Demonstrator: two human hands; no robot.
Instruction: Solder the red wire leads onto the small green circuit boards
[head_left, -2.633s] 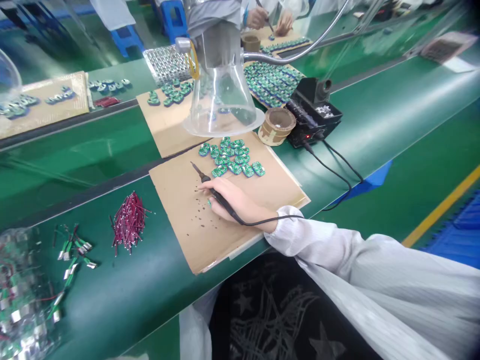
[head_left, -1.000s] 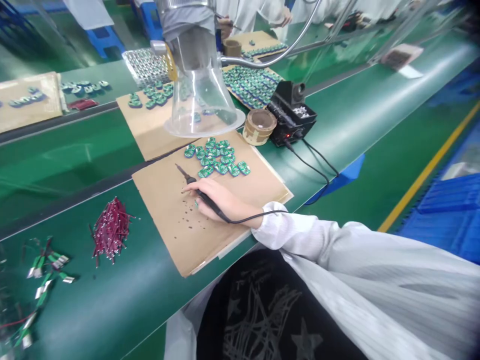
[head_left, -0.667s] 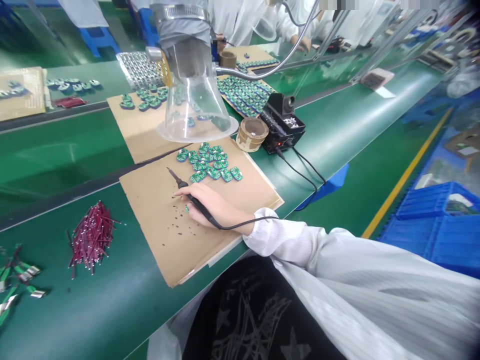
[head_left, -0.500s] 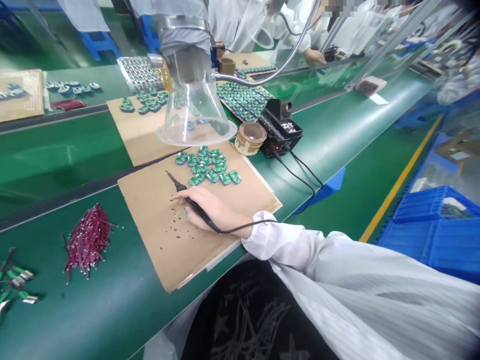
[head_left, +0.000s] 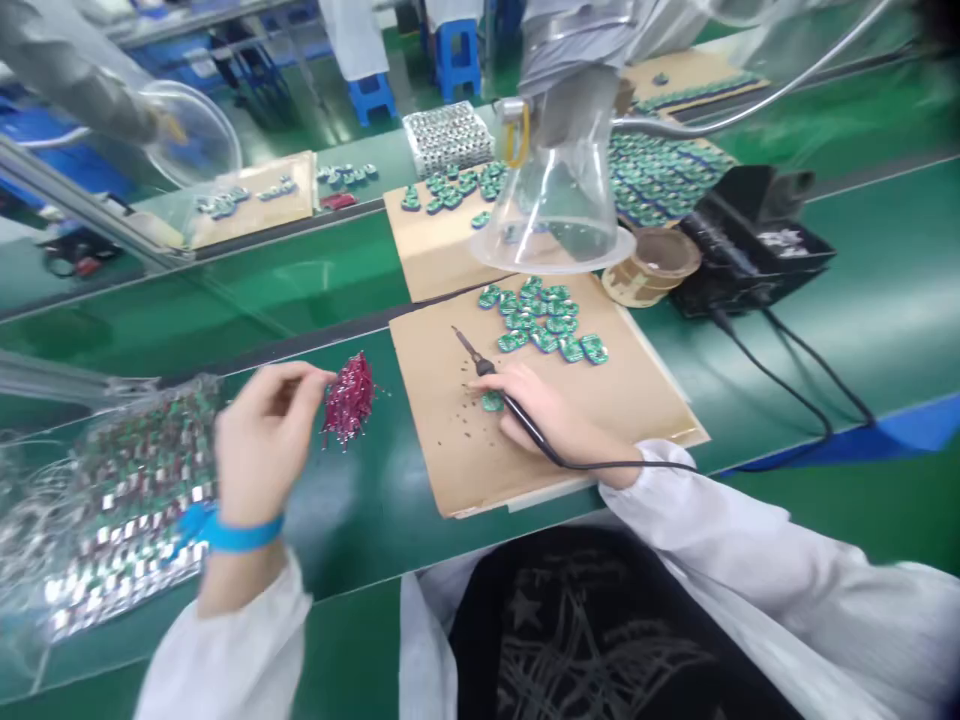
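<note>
The right hand (head_left: 544, 410) holds a soldering iron (head_left: 486, 367) in a narrow grip like a pen, and its tip points to 11 o'clock over a brown cardboard sheet (head_left: 450, 450) with dark specks. One small green circuit board (head_left: 492, 401) lies just beside this hand, and many more green circuit boards (head_left: 540, 320) lie at 12 o'clock. At 9 o'clock, the left hand (head_left: 262, 440) is closed to a narrow pinch just beside a bundle of red wires (head_left: 351, 400); I cannot tell if it holds a wire. The green conveyor belt (head_left: 360, 520) carries a soldering station (head_left: 750, 240) at 2 o'clock, and a clear plastic fume hood (head_left: 555, 190) hangs at 12 o'clock. Blue stools (head_left: 457, 60) stand far behind on the green floor.
</note>
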